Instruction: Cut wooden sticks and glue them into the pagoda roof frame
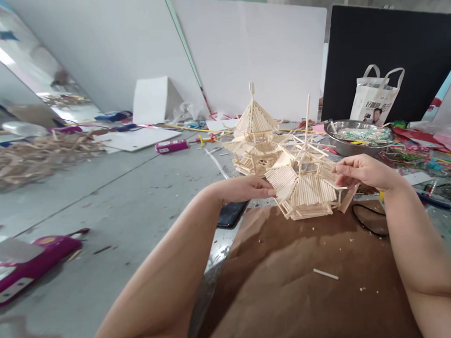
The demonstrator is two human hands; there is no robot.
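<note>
A pavilion model [311,190] built of thin wooden sticks stands at the far end of the brown paper, its roof partly framed and one stick rising upright from the top. My left hand [252,189] grips its left roof edge between thumb and fingers. On the opposite side, my right hand [362,173] has its fingers closed at the right roof edge; some fingertips are hidden. Just behind stands a second stick pavilion [255,123] with a full pointed roof. One loose stick [326,274] lies on the brown paper [288,285].
A metal bowl [348,147] of sticks and wrappers sits back right, before a white bag [374,99]. A dark phone [230,215] lies beside the paper. Purple glue-gun-like tools [40,261] rest at left, near a blurred pile of stick pieces [43,158].
</note>
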